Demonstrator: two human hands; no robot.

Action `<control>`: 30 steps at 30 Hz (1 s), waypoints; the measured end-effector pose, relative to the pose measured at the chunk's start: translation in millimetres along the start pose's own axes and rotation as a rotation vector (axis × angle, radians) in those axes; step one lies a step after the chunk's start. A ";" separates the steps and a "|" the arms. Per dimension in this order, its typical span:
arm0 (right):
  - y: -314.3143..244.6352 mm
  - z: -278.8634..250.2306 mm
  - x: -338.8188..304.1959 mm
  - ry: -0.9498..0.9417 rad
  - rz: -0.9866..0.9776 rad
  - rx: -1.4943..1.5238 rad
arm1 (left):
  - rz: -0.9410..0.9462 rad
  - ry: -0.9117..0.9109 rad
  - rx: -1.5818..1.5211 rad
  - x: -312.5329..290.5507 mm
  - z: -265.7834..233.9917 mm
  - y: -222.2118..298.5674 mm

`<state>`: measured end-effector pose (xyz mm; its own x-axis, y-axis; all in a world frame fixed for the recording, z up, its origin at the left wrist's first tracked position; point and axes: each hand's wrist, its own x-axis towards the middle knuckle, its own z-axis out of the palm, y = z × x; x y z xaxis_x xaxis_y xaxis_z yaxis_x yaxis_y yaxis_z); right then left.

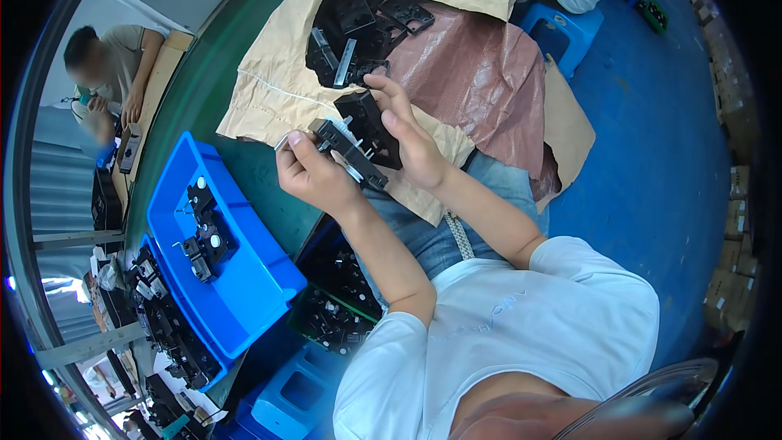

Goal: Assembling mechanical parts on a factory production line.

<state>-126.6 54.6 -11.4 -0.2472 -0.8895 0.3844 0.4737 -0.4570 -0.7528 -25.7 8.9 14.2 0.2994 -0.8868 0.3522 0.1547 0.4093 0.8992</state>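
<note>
My left hand (313,176) is closed on a black plastic mechanism (355,155) with white gear-like parts and thin metal pins sticking out. Beside it, my right hand (414,143) grips a black plastic housing (362,114) between thumb and fingers. The two parts are close together over my lap; whether they touch is hard to tell. Beyond my hands, an opened brown paper sack (281,73) holds several black plastic parts (354,16), some with a shiny metal strip.
At my left, a blue bin (252,277) contains black assemblies (204,232) with white round pieces. Further black assemblies (175,326) lie beside it, and a dark crate of small parts (330,318) sits below. Blue stools (297,391) stand nearby. Other people sit at the far left and far right.
</note>
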 end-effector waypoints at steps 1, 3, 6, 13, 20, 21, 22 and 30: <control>-0.7 -0.5 0.2 -0.015 -0.011 0.000 | 0.016 -0.001 0.025 0.6 0.9 -1.3; -1.4 -1.7 0.1 -0.027 -0.022 -0.001 | 0.009 -0.004 0.004 -0.4 5.4 -1.3; -2.3 -2.7 0.2 -0.020 -0.017 0.007 | 0.002 -0.009 -0.021 -2.0 7.8 -3.3; -4.9 -4.0 0.9 0.005 -0.037 -0.035 | 0.043 -0.044 0.039 -3.1 9.4 -8.6; -7.9 -6.2 -0.3 0.000 0.013 -0.018 | 0.065 -0.035 0.061 -7.7 16.7 -3.8; -7.9 -6.3 0.0 0.001 0.013 -0.016 | 0.035 -0.036 0.060 -9.0 17.9 0.3; -7.7 -6.6 0.5 0.000 0.015 -0.045 | 0.004 -0.036 0.058 -9.6 18.5 2.6; -7.9 -12.0 2.2 0.005 0.040 -0.088 | 0.019 -0.074 0.096 -4.9 16.9 -11.8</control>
<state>-141.1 56.3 -11.0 -0.2341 -0.9070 0.3502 0.4075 -0.4186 -0.8116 -44.9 4.8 6.3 0.2303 -0.8938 0.3849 0.0576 0.4074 0.9114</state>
